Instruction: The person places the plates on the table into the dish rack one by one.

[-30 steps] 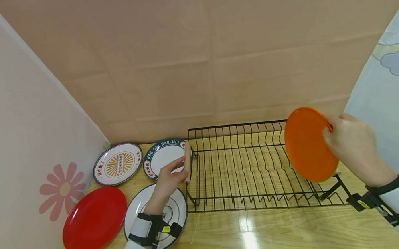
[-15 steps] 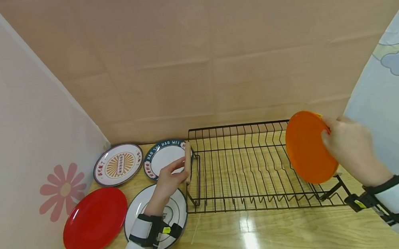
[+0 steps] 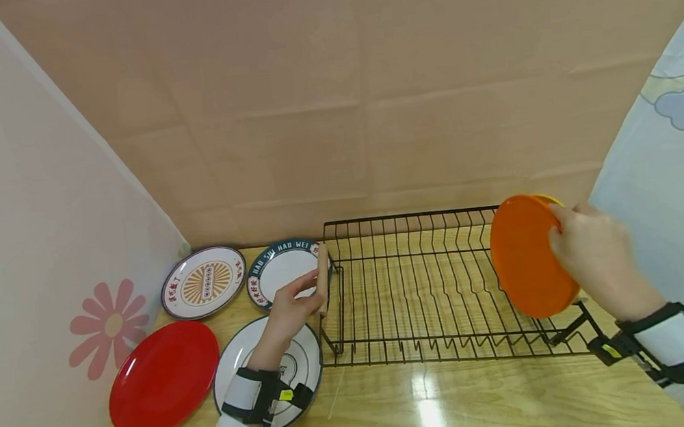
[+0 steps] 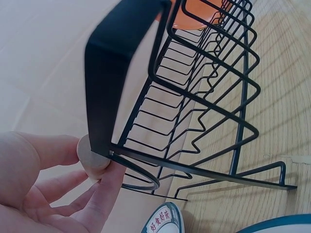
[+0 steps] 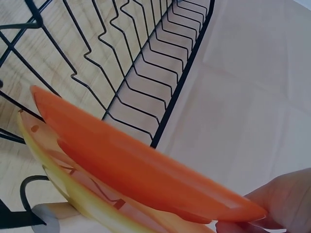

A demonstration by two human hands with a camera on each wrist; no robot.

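Our right hand [image 3: 594, 261] holds the orange plate [image 3: 527, 257] by its upper rim, fingers curled over the edge in a firm grip, and the plate stands nearly upright over the right end of the black wire dish rack [image 3: 423, 288], which sits toward the far edge of the wooden worktop [image 3: 460, 408]. In the right wrist view a yellow plate [image 5: 82, 199] lies right behind the orange one, the two pressed close together in the same hold. Our left hand [image 3: 292, 307] steadies the rack at its left end, thumb and fingers pinching the pale wooden handle [image 3: 322, 277] there. Beside that hand, at the left end of the worktop, four plates lie flat: a red plate [image 3: 163, 378], a white plate with a dark rim [image 3: 304, 372] partly under our wrist, a patterned plate [image 3: 203, 282] and a blue-rimmed plate [image 3: 279, 267] near the far edge. We judge the main risk to be in the pairing: two plates held as one could slip against each other and one could drop onto the wires, or both could jam into a single slot that is meant for one. The lower edge, which we cannot see from the head view, could also land on top of a wire rather than between two, and the plate would tip over once released. If our left hand lets go early, the light rack might slide on the glossy worktop.
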